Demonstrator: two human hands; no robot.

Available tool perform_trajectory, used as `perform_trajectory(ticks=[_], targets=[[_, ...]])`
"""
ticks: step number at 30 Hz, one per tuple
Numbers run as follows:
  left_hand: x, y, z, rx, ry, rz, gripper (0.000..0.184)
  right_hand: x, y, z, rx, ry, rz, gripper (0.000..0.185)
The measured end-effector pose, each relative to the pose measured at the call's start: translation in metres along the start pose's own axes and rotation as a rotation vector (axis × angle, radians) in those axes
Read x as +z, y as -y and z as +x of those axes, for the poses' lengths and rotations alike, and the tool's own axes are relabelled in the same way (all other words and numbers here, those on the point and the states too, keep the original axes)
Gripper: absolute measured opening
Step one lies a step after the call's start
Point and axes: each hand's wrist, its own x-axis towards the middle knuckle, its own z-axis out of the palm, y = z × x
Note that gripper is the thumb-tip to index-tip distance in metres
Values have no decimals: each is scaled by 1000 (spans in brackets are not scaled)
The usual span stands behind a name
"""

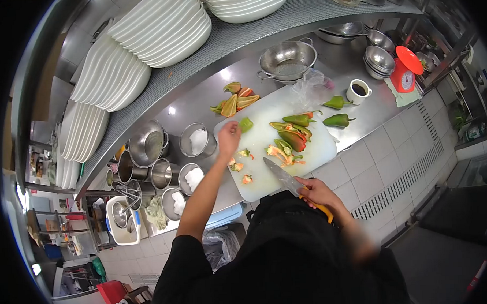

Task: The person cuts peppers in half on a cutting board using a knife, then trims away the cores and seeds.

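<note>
My right hand (pixel 316 193) is closed round the orange handle of a knife (pixel 282 175), whose blade lies over the front edge of the white cutting board (pixel 260 178). At the board's left side, my left hand (pixel 230 135) has its fingers bent together beside a green pepper piece (pixel 246 124); whether it grips the piece is unclear. Cut peppers (pixel 292 134) lie on the board's right half, with seedy cores (pixel 284 152) in front of them. Small scraps (pixel 247 179) are scattered at the left. Behind my left hand, pepper pieces (pixel 236 101) are piled on the steel counter.
Steel pots (pixel 197 140) stand left of the board. A colander (pixel 288 62) and a plastic bag (pixel 312 88) are behind it. On the right are whole green peppers (pixel 338 120), a cup (pixel 358 91) and a red scale (pixel 407 71). Plates (pixel 159 31) fill the overhead shelf.
</note>
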Motion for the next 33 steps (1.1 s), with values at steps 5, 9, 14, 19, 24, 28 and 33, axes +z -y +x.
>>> perform_trajectory(ticks=[5,9,14,19,24,28,33], targets=[[-6,12,54,-239,-72,-440,23,1,5,-2,22,2,-47,52],[8,8,36,74,-290,172,21,1,2,-2,22,12,-56,52],[54,-40,-7,199,69,-79,17,0,2,-4,35,-3,-86,52],[87,-73,-6,399,184,217,26,3,5,-4,53,24,-114,52],[105,-44,11,296,274,255,22,3,6,-7,52,20,-172,50],[71,-31,24,20,392,-171,15,3,2,-10,28,-3,-178,50],[-18,-49,15,-242,501,-69,17,-6,6,-9,-2,-162,-176,52]])
